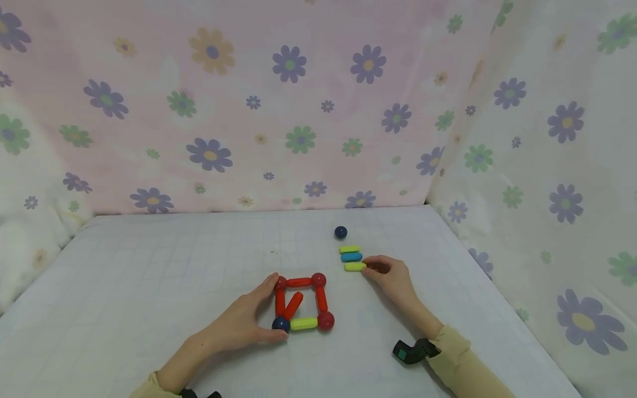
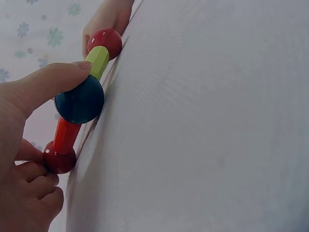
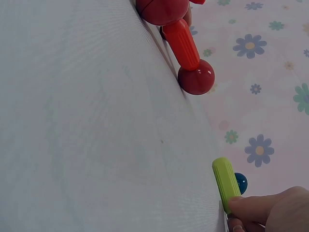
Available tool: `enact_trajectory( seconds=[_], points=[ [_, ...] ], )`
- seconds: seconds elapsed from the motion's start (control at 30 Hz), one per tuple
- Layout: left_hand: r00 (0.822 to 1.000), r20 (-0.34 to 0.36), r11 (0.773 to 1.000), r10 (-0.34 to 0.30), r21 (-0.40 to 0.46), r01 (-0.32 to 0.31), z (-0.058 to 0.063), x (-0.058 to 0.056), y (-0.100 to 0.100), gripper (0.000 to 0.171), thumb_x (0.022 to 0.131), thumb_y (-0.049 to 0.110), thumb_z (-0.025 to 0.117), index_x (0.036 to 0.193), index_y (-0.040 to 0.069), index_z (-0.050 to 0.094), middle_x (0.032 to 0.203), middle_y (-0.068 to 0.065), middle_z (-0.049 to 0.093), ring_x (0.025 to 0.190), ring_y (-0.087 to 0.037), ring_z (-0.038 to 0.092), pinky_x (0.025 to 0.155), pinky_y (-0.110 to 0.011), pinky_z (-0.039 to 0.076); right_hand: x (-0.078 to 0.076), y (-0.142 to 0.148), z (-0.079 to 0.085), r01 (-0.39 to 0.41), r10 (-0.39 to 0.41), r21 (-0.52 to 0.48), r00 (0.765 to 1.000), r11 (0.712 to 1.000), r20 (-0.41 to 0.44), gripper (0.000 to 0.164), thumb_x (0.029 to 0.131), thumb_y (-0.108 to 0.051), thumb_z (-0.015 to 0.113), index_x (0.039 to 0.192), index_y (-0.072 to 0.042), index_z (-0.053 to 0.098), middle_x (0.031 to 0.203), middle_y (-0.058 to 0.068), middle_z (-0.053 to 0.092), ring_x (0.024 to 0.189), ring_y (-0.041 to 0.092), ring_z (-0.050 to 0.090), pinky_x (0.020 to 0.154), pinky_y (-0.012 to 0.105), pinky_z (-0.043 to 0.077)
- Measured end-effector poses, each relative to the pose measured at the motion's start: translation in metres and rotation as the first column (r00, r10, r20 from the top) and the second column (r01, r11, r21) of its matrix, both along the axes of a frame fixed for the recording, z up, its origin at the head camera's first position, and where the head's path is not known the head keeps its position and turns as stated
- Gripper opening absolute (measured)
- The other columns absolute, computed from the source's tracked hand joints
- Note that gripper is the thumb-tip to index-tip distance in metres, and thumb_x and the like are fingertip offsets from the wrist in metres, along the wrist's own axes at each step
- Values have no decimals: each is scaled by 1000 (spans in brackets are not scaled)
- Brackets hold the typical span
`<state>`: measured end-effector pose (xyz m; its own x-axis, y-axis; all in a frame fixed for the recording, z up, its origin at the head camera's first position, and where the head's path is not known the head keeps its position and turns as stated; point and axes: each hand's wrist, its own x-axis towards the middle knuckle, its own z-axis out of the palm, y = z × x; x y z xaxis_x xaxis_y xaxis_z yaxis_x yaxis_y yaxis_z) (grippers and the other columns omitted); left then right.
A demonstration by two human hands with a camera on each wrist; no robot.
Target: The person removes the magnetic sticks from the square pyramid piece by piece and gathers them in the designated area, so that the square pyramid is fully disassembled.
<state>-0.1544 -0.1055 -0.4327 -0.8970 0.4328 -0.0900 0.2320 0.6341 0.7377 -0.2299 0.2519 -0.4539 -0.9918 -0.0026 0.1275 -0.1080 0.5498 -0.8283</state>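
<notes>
A square of magnetic building rods and balls [image 1: 299, 282] lies on the table, with three red balls, a dark blue ball [image 1: 281, 325], red rods and one yellow-green rod [image 1: 304, 324]. Another red rod [image 1: 293, 305] slants inward from the blue ball. My left hand [image 1: 241, 319] holds the square's left side: the thumb is at the blue ball, the fingers at the far red ball [image 2: 60, 157]. To the right, my right hand [image 1: 395, 279] pinches the right end of a yellow-green rod [image 3: 225, 182] between thumb and fingers.
Just beyond the pinched rod lie a blue rod [image 1: 351, 257] and another yellow-green rod [image 1: 349, 249]. A loose dark blue ball [image 1: 340, 232] sits farther back. Flowered cloth [image 1: 308, 110] hangs behind and at the sides of the white table [image 1: 149, 260].
</notes>
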Motion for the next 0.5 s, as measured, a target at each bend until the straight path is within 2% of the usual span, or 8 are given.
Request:
enact_trajectory(
  seconds=[0.2, 0.5],
  points=[
    [1000, 19, 1000, 9, 5, -9, 1, 1, 1, 111, 73, 53, 85, 160, 17, 26, 165, 2, 26, 151, -28, 28, 117, -61, 29, 0, 0, 1, 11, -12, 10, 1000, 1000, 25, 24, 89, -13, 76, 113, -10, 74, 106, 7, 73, 95, 18, 64, 80, 19, 52],
    [1000, 17, 1000, 6, 5, -7, 2, 1, 1, 113, 72, 55, 84, 160, 16, 25, 165, 1, 26, 151, -28, 28, 117, -61, 28, 0, -2, 2, 39, -39, 29, 999, 999, 6, 20, 87, -10, 77, 106, -9, 75, 100, 6, 74, 90, 16, 65, 77, 20, 52]
  ],
)
